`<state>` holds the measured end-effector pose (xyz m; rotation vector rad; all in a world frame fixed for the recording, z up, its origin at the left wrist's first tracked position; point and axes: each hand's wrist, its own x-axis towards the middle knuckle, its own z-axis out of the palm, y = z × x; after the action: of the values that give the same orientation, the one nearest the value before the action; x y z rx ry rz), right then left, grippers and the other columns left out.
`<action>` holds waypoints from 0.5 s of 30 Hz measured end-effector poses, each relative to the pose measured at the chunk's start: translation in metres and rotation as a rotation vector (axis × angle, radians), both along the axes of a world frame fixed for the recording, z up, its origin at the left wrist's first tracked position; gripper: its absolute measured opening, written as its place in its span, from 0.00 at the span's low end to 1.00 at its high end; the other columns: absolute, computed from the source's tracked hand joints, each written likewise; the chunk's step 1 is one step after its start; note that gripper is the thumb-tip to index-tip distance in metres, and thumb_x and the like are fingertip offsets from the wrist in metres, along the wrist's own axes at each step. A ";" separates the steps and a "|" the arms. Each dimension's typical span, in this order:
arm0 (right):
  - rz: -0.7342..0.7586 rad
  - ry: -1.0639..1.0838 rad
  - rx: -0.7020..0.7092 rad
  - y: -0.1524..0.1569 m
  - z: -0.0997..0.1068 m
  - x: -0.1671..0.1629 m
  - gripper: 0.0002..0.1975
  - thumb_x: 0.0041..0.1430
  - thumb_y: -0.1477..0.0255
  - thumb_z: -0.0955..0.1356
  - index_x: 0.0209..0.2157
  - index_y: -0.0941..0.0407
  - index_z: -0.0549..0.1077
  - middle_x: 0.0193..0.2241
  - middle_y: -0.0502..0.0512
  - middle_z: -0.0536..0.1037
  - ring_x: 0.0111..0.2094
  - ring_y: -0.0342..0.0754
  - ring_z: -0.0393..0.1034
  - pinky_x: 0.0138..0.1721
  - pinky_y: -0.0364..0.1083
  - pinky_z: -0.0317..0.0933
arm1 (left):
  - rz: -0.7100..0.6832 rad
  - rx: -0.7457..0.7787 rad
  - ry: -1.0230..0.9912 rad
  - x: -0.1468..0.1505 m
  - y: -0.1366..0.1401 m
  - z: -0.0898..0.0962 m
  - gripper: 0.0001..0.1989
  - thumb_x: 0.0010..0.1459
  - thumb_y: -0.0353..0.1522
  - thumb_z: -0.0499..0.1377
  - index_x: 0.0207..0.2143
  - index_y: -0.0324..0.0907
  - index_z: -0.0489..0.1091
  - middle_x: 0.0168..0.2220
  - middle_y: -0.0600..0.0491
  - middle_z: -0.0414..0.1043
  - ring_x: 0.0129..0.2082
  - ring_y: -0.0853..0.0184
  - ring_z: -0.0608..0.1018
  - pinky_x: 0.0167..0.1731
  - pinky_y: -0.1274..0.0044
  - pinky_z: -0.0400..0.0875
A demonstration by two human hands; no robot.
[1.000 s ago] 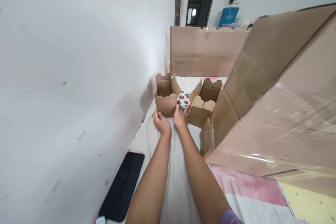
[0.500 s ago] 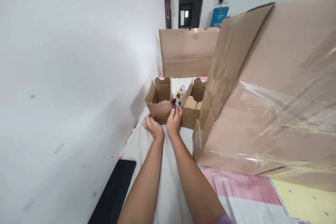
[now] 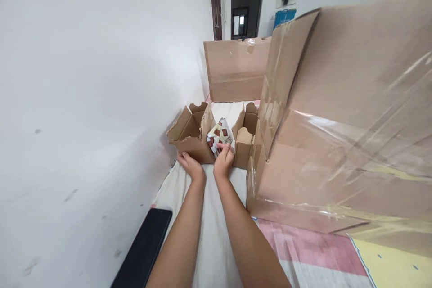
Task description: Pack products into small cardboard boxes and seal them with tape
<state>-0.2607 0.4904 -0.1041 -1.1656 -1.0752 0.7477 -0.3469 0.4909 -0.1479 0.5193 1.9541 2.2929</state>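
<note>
My left hand (image 3: 191,164) is at the lower front left corner of a small open-topped cardboard box (image 3: 195,149), its fingers curled against the side. The box is angled toward the wall and has torn, uneven top edges. A white snack packet with red-brown pictures (image 3: 220,135) stands between this box and a second small cardboard box (image 3: 243,154) on the right. With thumb and finger, my right hand (image 3: 224,157) pinches the front of the packet. The hidden fingertips of my left hand lie behind the box's corner.
A large taped cardboard box (image 3: 340,144) fills the right side. Another cardboard panel (image 3: 236,72) stands behind the small boxes. A white wall (image 3: 84,99) runs close on the left, and a black phone (image 3: 145,247) lies beside my left forearm on the cloth (image 3: 216,234).
The left small box has shifted left and turned, widening the gap between the small boxes. More of the packet shows, and my right hand has closed on it.
</note>
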 end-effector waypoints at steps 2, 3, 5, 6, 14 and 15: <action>0.001 -0.023 -0.033 0.004 -0.003 -0.001 0.33 0.70 0.58 0.51 0.52 0.66 0.75 0.52 0.74 0.78 0.55 0.56 0.72 0.58 0.54 0.63 | 0.007 -0.007 -0.041 -0.002 -0.001 0.001 0.17 0.68 0.43 0.44 0.48 0.44 0.64 0.51 0.45 0.70 0.54 0.62 0.73 0.56 0.69 0.66; 0.009 -0.036 -0.047 0.007 -0.004 -0.001 0.32 0.69 0.58 0.53 0.56 0.66 0.72 0.56 0.75 0.75 0.59 0.57 0.69 0.60 0.55 0.61 | 0.005 -0.011 -0.056 -0.003 -0.001 0.002 0.16 0.68 0.43 0.45 0.45 0.44 0.65 0.47 0.47 0.71 0.51 0.62 0.74 0.54 0.69 0.67; 0.049 -0.055 -0.066 0.012 -0.006 -0.001 0.32 0.67 0.58 0.56 0.60 0.66 0.70 0.61 0.75 0.71 0.64 0.58 0.63 0.63 0.55 0.57 | 0.002 -0.016 -0.079 -0.003 -0.002 0.004 0.14 0.67 0.43 0.46 0.41 0.45 0.65 0.43 0.49 0.72 0.46 0.62 0.75 0.51 0.68 0.68; 0.077 -0.059 -0.068 0.014 -0.007 0.000 0.31 0.67 0.58 0.57 0.60 0.65 0.70 0.61 0.73 0.70 0.65 0.57 0.62 0.63 0.55 0.57 | -0.003 -0.017 -0.084 -0.002 -0.003 0.006 0.13 0.67 0.42 0.46 0.40 0.45 0.64 0.41 0.50 0.72 0.45 0.62 0.75 0.50 0.69 0.69; 0.192 0.032 0.052 0.011 0.006 0.005 0.28 0.66 0.63 0.56 0.59 0.61 0.73 0.61 0.64 0.73 0.63 0.50 0.64 0.63 0.51 0.58 | -0.003 -0.006 0.036 0.008 -0.018 0.023 0.13 0.68 0.42 0.45 0.35 0.46 0.61 0.34 0.54 0.68 0.36 0.65 0.71 0.42 0.73 0.68; 0.193 0.051 0.082 0.009 0.010 0.003 0.28 0.66 0.63 0.57 0.59 0.61 0.73 0.61 0.64 0.72 0.63 0.51 0.64 0.64 0.51 0.57 | 0.004 0.008 0.062 0.008 -0.020 0.029 0.13 0.68 0.42 0.45 0.35 0.46 0.61 0.34 0.54 0.67 0.35 0.66 0.71 0.41 0.73 0.68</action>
<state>-0.2582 0.4997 -0.0941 -0.9778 -1.1762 0.8707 -0.3392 0.4712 -0.1192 0.5942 1.9756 2.3155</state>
